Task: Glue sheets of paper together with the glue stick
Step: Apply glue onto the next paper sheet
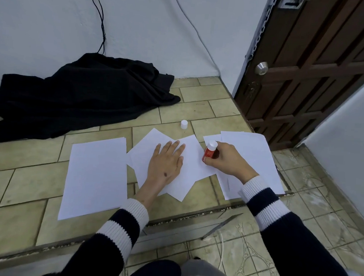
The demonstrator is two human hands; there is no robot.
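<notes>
The glue stick (209, 151) is gripped in the right hand (225, 160): the fingers (209, 161) are curled round its red body, with the white end left showing above them. Its long axis is tilted, the white end pointing up and away from the person, the lower end pressed against the right edge of the middle sheets (187, 172), just below the fingertips. Whether the stick's tip is exposed cannot be told, since it is hidden under the hand.

The left hand (165, 162) is laid flat on the middle sheets, fingers straight and slightly spread, nothing being held. These sheets are overlapped at angles under the palm, their corners sticking out beyond the fingertips and toward the wrist.

A squared stack (95, 175) is placed left of the left hand, just beside the middle sheets. Another pile (252, 154) is spread under and beyond the right hand. A white cap (184, 124) is stood upright on the tiles, beyond the fingertips of both hands and apart from the paper.

A black cloth (80, 94) is heaped against the wall, well beyond the left hand.
</notes>
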